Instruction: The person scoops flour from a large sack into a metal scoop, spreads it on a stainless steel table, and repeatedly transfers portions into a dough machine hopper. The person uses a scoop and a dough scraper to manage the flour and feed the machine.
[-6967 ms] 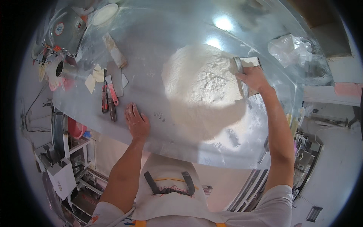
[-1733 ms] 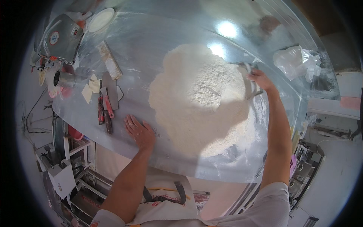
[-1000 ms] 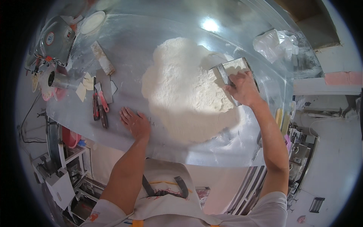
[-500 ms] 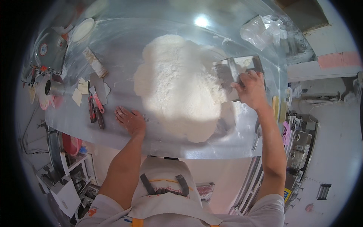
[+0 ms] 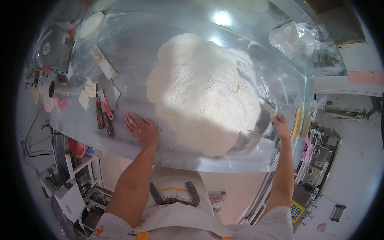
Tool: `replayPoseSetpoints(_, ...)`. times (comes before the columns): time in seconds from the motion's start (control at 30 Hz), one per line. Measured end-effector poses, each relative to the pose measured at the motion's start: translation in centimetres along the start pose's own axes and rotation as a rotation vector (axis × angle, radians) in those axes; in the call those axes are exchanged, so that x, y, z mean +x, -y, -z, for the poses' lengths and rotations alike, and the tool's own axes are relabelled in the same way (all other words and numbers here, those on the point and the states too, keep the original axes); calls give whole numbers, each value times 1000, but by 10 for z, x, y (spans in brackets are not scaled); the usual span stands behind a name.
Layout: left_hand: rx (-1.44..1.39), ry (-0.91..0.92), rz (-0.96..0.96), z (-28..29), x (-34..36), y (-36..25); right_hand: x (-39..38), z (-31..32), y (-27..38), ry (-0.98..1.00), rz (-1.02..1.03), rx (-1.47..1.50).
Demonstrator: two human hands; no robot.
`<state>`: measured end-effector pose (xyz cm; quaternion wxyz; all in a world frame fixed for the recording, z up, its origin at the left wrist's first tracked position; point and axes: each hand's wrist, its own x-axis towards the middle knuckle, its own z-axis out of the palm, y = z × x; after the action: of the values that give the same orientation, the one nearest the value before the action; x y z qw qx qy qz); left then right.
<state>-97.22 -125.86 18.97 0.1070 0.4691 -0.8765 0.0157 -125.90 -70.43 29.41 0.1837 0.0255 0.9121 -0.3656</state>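
A wide, irregular mound of white flour (image 5: 200,92) lies spread on the metal table (image 5: 132,48). My left hand (image 5: 140,128) rests palm down with fingers spread on the metal, left of the mound. My right hand (image 5: 281,124) grips a metal scraper (image 5: 266,116) low at the mound's right edge, the tool partly hidden by glare and flour. Close to my left hand lie a red-handled tool (image 5: 106,108), a wooden-handled knife (image 5: 109,126), a wide steel blade (image 5: 105,86) and some pale flat cards (image 5: 84,100).
At the back left stand a steel appliance (image 5: 52,50), a white plate (image 5: 91,25) and a metal cylinder (image 5: 59,89); a dusty bar (image 5: 104,62) lies nearer. Crumpled plastic (image 5: 292,40) is at the back right, yellow strips (image 5: 297,124) along the right edge.
My right hand with the scraper has moved down and toward me along the mound's right side. The flour there reaches farther right. My left hand stays flat in place.
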Motion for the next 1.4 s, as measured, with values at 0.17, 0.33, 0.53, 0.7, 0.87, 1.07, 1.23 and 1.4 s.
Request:
replayPoseSetpoints(0.17, -30, 43, 47, 3, 3, -2, 29, -99, 138, 161, 114, 10)
replayPoseSetpoints(0.33, 10, 56, 27, -1, 2, 0, 33, -133, 227, 208, 224, -430)
replayPoseSetpoints(0.53, -16, -8, 40, -3, -2, 2, 5, -139, 302, 115, 495, -856)
replayPoseSetpoints(0.7, -72, 17, 18, 6, -3, 0, -28, -126, 354, 76, 545, -1011)
replayPoseSetpoints(0.87, -79, 4, 0, 5, -4, 4, -51, -117, 368, -20, 545, -1065)
replayPoseSetpoints(1.07, -57, 52, 28, 7, -2, 5, -70, -68, 332, -117, 371, -811)
replayPoseSetpoints(1.23, -13, 95, 21, 2, -1, 4, -99, -20, 160, -127, 73, -191)
replayPoseSetpoints(1.4, -40, 83, 28, 1, 0, 6, -206, -46, 36, -10, -204, 206)
